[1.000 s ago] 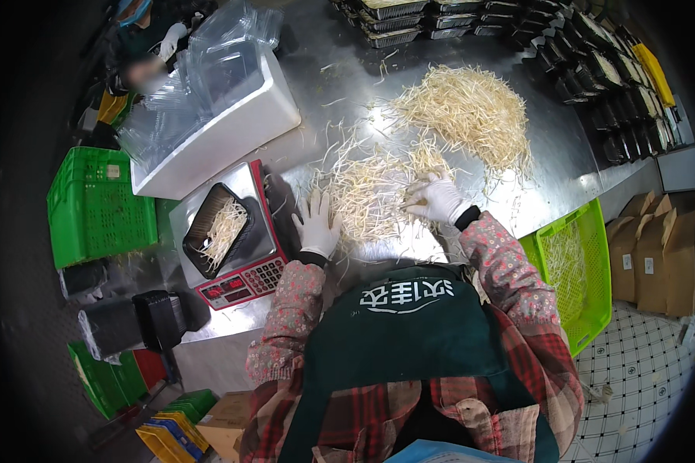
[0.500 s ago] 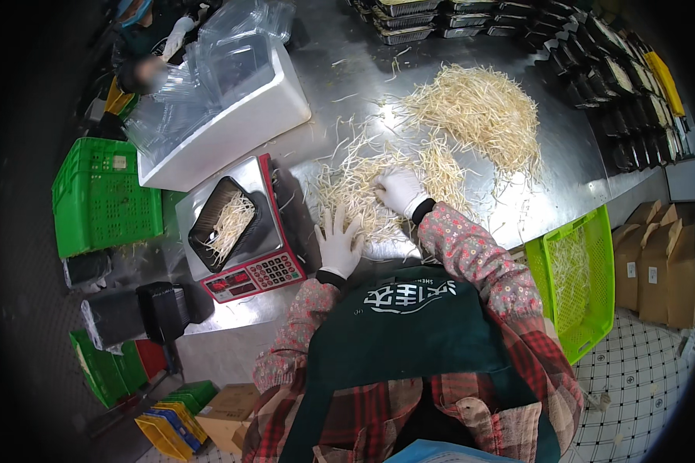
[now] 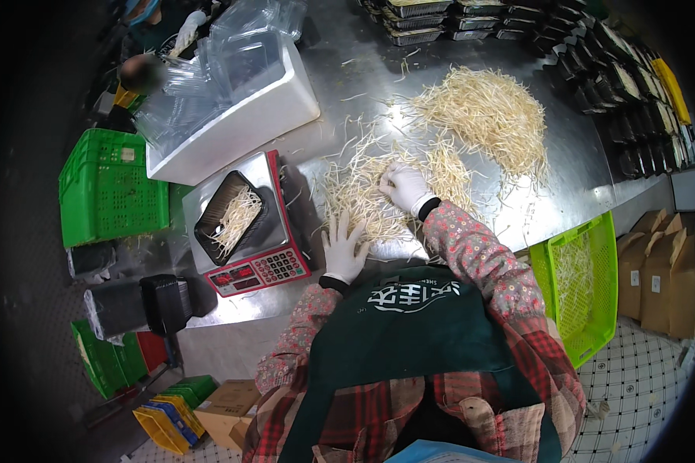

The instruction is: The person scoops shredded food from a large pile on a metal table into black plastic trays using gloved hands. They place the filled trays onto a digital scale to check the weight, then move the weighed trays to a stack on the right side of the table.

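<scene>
While the nearer sprout heap (image 3: 367, 185) lies on the bench (image 3: 332, 38), the right hand (image 3: 406, 187) curls over it; whether it grips some, I cannot tell. The left hand (image 3: 344, 248) is spread wide at the heap's edge, closer to the right hand than one second ago.

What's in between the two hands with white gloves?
Sprouts! In the head view, they lie loose on the metal table between the spread left hand and the curled right hand.

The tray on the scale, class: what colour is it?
The tray is black; it shows best in the head view, the only one.
</scene>
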Motion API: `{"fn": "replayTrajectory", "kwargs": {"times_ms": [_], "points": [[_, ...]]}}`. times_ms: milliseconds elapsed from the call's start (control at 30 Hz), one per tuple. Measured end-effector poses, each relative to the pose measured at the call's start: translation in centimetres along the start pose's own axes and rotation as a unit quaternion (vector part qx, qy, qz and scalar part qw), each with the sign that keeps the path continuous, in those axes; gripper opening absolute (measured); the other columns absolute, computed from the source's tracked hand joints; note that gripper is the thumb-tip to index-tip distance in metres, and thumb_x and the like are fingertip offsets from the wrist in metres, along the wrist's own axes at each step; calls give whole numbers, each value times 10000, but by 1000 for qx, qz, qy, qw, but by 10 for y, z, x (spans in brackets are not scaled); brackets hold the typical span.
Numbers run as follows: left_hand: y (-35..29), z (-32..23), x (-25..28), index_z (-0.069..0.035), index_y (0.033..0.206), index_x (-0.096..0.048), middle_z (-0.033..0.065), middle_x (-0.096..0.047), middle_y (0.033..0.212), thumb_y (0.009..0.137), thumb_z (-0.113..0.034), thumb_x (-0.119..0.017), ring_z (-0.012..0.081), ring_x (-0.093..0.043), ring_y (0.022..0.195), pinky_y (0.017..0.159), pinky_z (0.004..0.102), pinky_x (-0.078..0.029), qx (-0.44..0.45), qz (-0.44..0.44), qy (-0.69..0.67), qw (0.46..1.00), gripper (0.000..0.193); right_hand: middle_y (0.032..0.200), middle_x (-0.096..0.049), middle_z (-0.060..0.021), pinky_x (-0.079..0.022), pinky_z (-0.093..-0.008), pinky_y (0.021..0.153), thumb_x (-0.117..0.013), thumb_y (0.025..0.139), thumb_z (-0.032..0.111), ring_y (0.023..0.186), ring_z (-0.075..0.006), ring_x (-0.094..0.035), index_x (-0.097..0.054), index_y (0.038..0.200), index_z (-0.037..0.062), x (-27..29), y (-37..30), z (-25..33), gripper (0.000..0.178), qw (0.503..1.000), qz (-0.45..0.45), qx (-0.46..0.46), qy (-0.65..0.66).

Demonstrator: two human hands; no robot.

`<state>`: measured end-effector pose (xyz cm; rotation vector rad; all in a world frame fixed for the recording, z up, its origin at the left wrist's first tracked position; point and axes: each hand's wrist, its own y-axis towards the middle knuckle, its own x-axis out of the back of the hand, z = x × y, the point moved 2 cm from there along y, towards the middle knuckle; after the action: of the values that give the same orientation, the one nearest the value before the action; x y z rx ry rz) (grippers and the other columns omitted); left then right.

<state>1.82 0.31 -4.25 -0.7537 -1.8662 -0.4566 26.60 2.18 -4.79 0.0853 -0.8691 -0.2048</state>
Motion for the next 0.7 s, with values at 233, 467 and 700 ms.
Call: {"fn": "replayTrajectory", "kwargs": {"times_ms": [233,467,700], "points": [[-1,1,-4,-263,1424,-476,111,-245,1590,851,-331,-660,405,-156,1471,1118,678,-174,12,14,24,1000,605,938,-629,-142,-524,-441,770,-666,816,192,913,-331,-639,-647,888,75,-9,1,39,138,999,14,46,-21],[-6,6,1,-231,1439,-458,118,-240,1592,822,-345,-695,399,-163,1471,1119,662,-186,-10,-15,4,1000,671,861,-655,-146,-523,-427,748,-644,834,165,838,-349,-646,-638,862,59,-26,0,15,110,995,66,-12,69],[-33,10,9,-174,1496,-345,142,-217,1596,715,-431,-782,414,-168,1463,1134,626,-193,40,-32,-18,999,931,767,-644,6,-453,-218,574,-740,877,130,653,-52,-561,-692,942,22,138,-86,-18,135,921,110,-194,320]]}}
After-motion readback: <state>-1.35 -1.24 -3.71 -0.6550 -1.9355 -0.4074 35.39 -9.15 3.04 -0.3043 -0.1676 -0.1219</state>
